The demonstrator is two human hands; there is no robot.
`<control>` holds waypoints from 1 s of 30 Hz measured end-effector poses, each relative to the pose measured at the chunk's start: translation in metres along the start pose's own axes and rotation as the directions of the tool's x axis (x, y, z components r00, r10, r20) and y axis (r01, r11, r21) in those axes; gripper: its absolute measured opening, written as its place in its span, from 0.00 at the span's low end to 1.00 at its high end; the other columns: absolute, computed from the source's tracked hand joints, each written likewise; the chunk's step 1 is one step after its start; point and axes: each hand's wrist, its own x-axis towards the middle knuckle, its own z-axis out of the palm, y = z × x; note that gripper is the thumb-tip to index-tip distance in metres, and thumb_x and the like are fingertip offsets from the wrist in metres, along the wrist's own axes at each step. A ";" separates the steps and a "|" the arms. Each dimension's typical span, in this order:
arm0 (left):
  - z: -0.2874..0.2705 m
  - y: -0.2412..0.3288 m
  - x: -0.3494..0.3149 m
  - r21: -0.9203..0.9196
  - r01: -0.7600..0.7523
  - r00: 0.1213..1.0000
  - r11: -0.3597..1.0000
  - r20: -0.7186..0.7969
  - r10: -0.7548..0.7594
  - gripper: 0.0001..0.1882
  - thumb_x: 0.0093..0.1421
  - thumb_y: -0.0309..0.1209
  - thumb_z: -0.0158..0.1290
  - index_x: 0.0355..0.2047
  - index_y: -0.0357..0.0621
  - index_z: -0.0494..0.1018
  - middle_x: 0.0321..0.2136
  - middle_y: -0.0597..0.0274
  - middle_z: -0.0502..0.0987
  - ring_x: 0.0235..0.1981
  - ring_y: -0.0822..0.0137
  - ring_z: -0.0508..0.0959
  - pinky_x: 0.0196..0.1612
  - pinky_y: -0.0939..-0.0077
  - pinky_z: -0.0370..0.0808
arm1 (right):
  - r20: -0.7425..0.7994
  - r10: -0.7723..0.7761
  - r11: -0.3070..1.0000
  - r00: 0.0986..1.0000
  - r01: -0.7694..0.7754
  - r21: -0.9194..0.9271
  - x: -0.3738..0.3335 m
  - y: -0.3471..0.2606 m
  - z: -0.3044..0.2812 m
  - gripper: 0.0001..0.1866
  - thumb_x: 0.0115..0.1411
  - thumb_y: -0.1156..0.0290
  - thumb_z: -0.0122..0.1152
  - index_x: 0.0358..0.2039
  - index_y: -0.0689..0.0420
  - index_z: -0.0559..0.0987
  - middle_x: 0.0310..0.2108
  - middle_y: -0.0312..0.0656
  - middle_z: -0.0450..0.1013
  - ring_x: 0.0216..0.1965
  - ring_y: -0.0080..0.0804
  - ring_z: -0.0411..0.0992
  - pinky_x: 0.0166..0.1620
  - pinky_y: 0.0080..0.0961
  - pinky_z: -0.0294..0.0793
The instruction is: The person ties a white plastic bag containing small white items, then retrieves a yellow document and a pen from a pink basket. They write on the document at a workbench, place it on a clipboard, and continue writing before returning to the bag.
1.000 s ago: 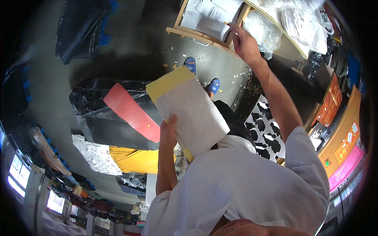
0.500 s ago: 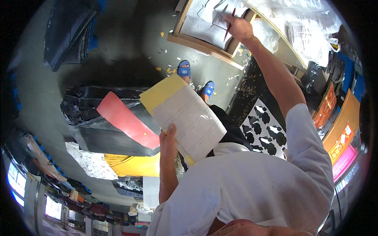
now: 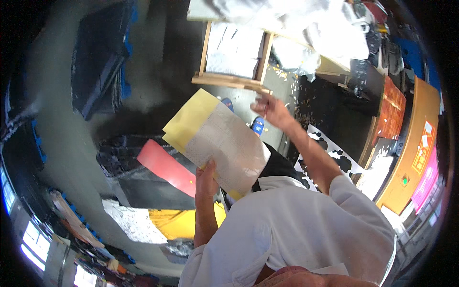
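Left grip (image 3: 206, 179) holds papers (image 3: 228, 143) (yellow-edged); right grip (image 3: 273, 112), a blurred red pen (image 3: 266, 111).

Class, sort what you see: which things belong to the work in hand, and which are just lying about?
Work in hand, it seems:
- yellow-and-white papers, held by the left hand
- open drawer, nearest the right hand, whose grip is blurred

Apparently lying about:
- pinkish-red strip
- yellow cloth
- black-and-white patterned sheet

White paper sheets (image 3: 232, 50) are lying inside the open wooden drawer (image 3: 224, 81); plastic bags (image 3: 330, 31) are resting on the table (image 3: 198, 10); pale scraps (image 3: 282, 74) are littering the grey floor (image 3: 153, 62).
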 end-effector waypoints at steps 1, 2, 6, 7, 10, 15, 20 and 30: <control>0.007 0.008 -0.004 0.010 -0.002 0.999 1.000 0.041 0.002 0.18 0.69 0.34 0.57 0.55 0.38 0.76 0.50 0.60 0.80 0.49 0.65 0.80 0.53 0.66 0.77 | 0.052 0.097 0.981 0.994 -0.104 0.165 -0.016 -0.003 0.001 0.39 0.66 0.49 0.67 0.67 0.62 0.68 0.51 0.51 0.81 0.54 0.40 0.79 0.58 0.34 0.78; 0.015 0.015 -0.008 0.053 0.001 0.996 0.999 0.084 -0.005 0.18 0.70 0.34 0.57 0.56 0.38 0.76 0.50 0.60 0.80 0.49 0.66 0.80 0.53 0.66 0.77 | 0.111 0.020 0.927 0.994 -0.060 0.371 -0.034 -0.007 -0.002 0.36 0.66 0.51 0.67 0.65 0.64 0.70 0.48 0.49 0.81 0.51 0.35 0.79 0.56 0.33 0.79; 0.057 0.036 -0.011 0.244 -0.063 0.960 0.968 0.280 -0.008 0.20 0.70 0.32 0.53 0.60 0.39 0.73 0.53 0.61 0.78 0.53 0.64 0.79 0.56 0.65 0.74 | 0.153 -0.006 0.728 0.988 -0.101 0.678 -0.094 -0.016 -0.032 0.18 0.67 0.62 0.68 0.48 0.64 0.82 0.37 0.38 0.80 0.37 0.22 0.76 0.42 0.23 0.77; 0.069 0.040 -0.013 0.319 -0.050 0.959 0.946 0.281 -0.044 0.21 0.71 0.32 0.52 0.62 0.39 0.71 0.55 0.60 0.78 0.55 0.63 0.78 0.58 0.65 0.74 | 0.155 0.091 0.716 0.984 -0.173 0.676 -0.104 -0.016 -0.041 0.14 0.66 0.65 0.69 0.45 0.61 0.82 0.36 0.36 0.80 0.36 0.21 0.76 0.41 0.23 0.77; 0.108 0.045 -0.017 0.384 -0.139 0.910 0.913 0.414 -0.035 0.24 0.71 0.33 0.52 0.63 0.34 0.69 0.57 0.58 0.76 0.57 0.63 0.76 0.60 0.66 0.71 | -0.026 0.090 0.641 0.996 -0.038 0.766 -0.133 -0.003 -0.070 0.12 0.65 0.70 0.69 0.47 0.59 0.82 0.39 0.34 0.80 0.40 0.20 0.75 0.47 0.23 0.76; 0.175 0.038 -0.022 0.578 -0.290 0.827 0.763 0.552 -0.104 0.27 0.71 0.35 0.53 0.64 0.30 0.67 0.57 0.54 0.76 0.57 0.65 0.74 0.60 0.66 0.69 | -0.285 0.062 0.610 0.957 0.190 0.769 -0.178 0.034 -0.110 0.07 0.65 0.75 0.67 0.43 0.61 0.80 0.37 0.31 0.79 0.37 0.16 0.73 0.43 0.19 0.75; 0.245 -0.005 -0.042 0.681 -0.322 0.845 0.657 0.520 -0.124 0.27 0.69 0.40 0.56 0.57 0.27 0.73 0.49 0.51 0.81 0.49 0.65 0.79 0.52 0.68 0.75 | -0.424 0.086 0.616 0.902 0.286 0.734 -0.234 0.079 -0.145 0.15 0.66 0.67 0.68 0.48 0.63 0.80 0.40 0.33 0.80 0.40 0.18 0.74 0.48 0.21 0.74; 0.360 -0.124 -0.072 0.680 -0.430 0.744 0.594 0.639 -0.194 0.27 0.71 0.47 0.55 0.49 0.28 0.78 0.43 0.55 0.83 0.44 0.68 0.79 0.49 0.71 0.75 | -0.636 0.254 0.612 0.729 0.388 0.689 -0.320 0.187 -0.207 0.12 0.69 0.71 0.63 0.48 0.65 0.81 0.41 0.35 0.80 0.40 0.20 0.74 0.47 0.20 0.74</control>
